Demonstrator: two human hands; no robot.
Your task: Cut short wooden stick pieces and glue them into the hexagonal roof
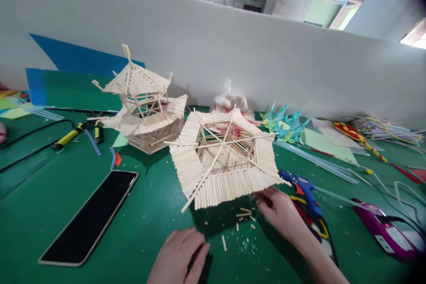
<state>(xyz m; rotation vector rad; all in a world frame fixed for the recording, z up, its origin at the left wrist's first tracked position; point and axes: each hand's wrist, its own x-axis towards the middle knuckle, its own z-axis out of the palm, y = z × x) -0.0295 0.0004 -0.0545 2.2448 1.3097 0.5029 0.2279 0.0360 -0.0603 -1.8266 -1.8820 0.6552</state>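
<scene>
Pale hexagonal wooden-stick model (223, 159) is likely handling light, brittle; support underneath. Left hand (179, 253) is resting empty; right hand (282, 214), grip unclear.

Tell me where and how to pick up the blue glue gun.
Grip the blue glue gun by its handle, probably best from the near right side. The handle slants toward the viewer, clear of the nozzle end, which points left toward the stick roof. The orange trigger is on its left; the right forearm lies there too.
</scene>
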